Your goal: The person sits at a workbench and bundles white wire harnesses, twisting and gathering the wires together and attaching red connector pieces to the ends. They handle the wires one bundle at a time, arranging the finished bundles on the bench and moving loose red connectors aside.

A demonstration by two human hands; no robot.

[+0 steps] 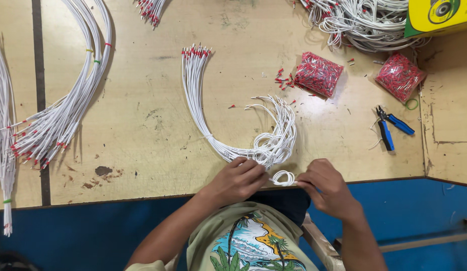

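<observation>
Both hands pinch a small wire loop at the table's near edge, left hand and right hand on either side, axis left-right, wire bundle just beyond.

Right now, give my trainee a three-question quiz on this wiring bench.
1. True or false: both hands, left hand and right hand, pinch one small white wire loop.
2. Which tool lies right of the curved wire bundle? A) hammer B) blue-handled pliers C) tape measure
3. Fill in: the two clear bags hold small ____ terminals.

Key: 1 true; 2 B; 3 red
</observation>
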